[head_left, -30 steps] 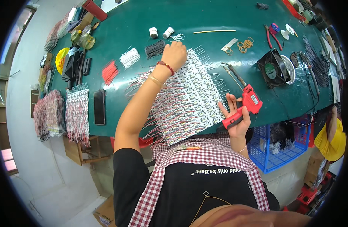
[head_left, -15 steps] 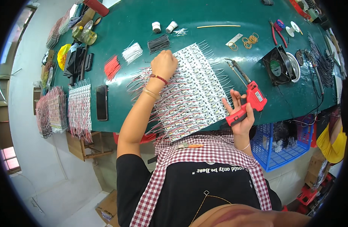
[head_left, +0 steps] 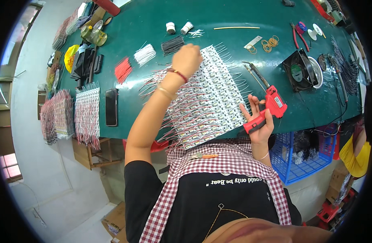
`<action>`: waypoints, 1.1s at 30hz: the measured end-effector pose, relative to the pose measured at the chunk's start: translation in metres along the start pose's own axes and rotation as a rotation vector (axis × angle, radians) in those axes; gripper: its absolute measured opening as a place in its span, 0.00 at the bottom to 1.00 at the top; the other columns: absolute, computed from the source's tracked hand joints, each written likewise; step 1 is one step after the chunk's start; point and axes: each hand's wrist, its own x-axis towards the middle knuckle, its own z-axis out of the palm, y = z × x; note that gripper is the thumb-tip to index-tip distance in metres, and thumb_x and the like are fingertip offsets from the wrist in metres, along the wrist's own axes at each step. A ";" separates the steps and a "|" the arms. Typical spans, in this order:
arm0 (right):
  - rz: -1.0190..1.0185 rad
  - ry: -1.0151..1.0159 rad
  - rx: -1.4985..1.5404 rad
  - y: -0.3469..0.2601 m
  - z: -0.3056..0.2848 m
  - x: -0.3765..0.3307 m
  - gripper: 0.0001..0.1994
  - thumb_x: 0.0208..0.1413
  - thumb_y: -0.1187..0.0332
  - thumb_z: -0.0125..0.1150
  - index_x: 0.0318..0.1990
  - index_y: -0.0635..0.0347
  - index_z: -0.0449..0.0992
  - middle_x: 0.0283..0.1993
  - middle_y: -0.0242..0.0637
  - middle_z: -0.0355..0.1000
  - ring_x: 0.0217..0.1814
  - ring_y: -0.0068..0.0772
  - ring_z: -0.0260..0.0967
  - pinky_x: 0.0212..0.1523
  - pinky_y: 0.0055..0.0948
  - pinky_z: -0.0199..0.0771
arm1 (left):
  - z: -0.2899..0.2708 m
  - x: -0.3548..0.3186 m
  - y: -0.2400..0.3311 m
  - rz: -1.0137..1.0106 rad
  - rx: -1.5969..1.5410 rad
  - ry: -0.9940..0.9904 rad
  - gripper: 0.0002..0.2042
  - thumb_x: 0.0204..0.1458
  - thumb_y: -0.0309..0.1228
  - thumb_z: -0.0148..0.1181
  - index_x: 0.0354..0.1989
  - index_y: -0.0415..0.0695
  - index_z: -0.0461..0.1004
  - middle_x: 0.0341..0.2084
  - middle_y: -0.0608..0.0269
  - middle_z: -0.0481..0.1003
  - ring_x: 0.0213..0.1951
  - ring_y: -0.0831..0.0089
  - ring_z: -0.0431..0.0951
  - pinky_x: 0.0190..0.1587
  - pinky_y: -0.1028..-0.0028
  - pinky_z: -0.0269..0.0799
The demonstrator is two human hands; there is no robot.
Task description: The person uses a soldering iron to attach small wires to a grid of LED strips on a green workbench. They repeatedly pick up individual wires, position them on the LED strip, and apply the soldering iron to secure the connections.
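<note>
Already, on our far left, finished-looking mats of small white strip modules with red and black wire leads [head_left: 87, 113] lie over the edge of the green workbench [head_left: 218, 20], beside a black phone [head_left: 111, 107]. Next come loose bundles of cut wire: red [head_left: 122, 69], white [head_left: 145, 54] and black [head_left: 172, 44].

In the middle sits the large sheet of white strip modules bristling with wire leads [head_left: 204, 103], and we judge it largely wired, since leads show along most rows; how many joints remain we cannot tell. Our left hand [head_left: 187, 60] rests curled at the sheet's far edge; whether it pinches a wire we cannot tell.

Further right, our right hand [head_left: 259, 121] grips the handle of the red pistol-shaped soldering gun [head_left: 271, 103], its tip lying just beside the sheet, not touching any row. A black square fan [head_left: 300, 75] stands beyond.
</note>
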 end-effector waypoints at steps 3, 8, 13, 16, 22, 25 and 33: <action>-0.003 -0.008 0.007 0.001 0.000 0.000 0.13 0.59 0.62 0.52 0.47 0.56 0.66 0.55 0.46 0.65 0.69 0.44 0.50 0.66 0.63 0.48 | 0.025 0.014 0.010 0.002 0.006 -0.068 0.07 0.44 0.33 0.62 0.23 0.43 0.75 0.29 0.55 0.73 0.37 0.56 0.74 0.40 0.60 0.71; -0.010 0.001 0.011 0.001 0.000 -0.001 0.13 0.59 0.62 0.52 0.47 0.56 0.66 0.55 0.46 0.65 0.69 0.44 0.50 0.66 0.62 0.48 | 0.035 0.024 0.009 0.012 0.038 -0.092 0.08 0.43 0.33 0.62 0.23 0.42 0.75 0.29 0.53 0.75 0.35 0.55 0.76 0.37 0.59 0.72; -0.007 0.008 -0.008 0.000 0.000 -0.001 0.13 0.58 0.62 0.53 0.47 0.56 0.66 0.56 0.46 0.65 0.69 0.45 0.50 0.65 0.62 0.49 | 0.017 0.005 0.015 -0.063 0.134 0.056 0.08 0.43 0.32 0.57 0.24 0.40 0.76 0.27 0.52 0.75 0.32 0.54 0.76 0.34 0.60 0.73; -0.005 0.007 -0.009 0.000 0.001 -0.001 0.13 0.58 0.62 0.53 0.47 0.56 0.66 0.56 0.46 0.65 0.69 0.44 0.50 0.65 0.62 0.49 | 0.006 -0.015 0.007 -0.157 0.128 0.042 0.09 0.41 0.31 0.57 0.23 0.37 0.76 0.24 0.49 0.75 0.28 0.51 0.77 0.32 0.58 0.74; 0.010 -0.002 -0.007 -0.001 0.001 0.000 0.13 0.58 0.62 0.54 0.47 0.56 0.66 0.56 0.46 0.64 0.69 0.44 0.50 0.66 0.62 0.48 | 0.014 -0.036 -0.019 -0.328 0.150 -0.015 0.09 0.42 0.34 0.54 0.20 0.40 0.74 0.24 0.49 0.76 0.29 0.50 0.76 0.32 0.56 0.71; 0.005 0.001 -0.004 0.000 0.001 0.000 0.13 0.58 0.62 0.54 0.47 0.56 0.66 0.56 0.46 0.64 0.69 0.44 0.51 0.66 0.62 0.48 | 0.001 -0.046 -0.023 -0.320 0.107 -0.048 0.10 0.43 0.33 0.53 0.22 0.40 0.75 0.24 0.47 0.76 0.30 0.49 0.76 0.32 0.56 0.72; 0.015 0.000 -0.004 -0.001 0.001 0.000 0.13 0.59 0.62 0.52 0.47 0.56 0.66 0.56 0.45 0.65 0.69 0.44 0.50 0.66 0.61 0.48 | 0.006 -0.034 -0.009 -0.069 0.154 0.059 0.08 0.46 0.34 0.59 0.27 0.43 0.72 0.29 0.56 0.72 0.37 0.55 0.73 0.37 0.56 0.69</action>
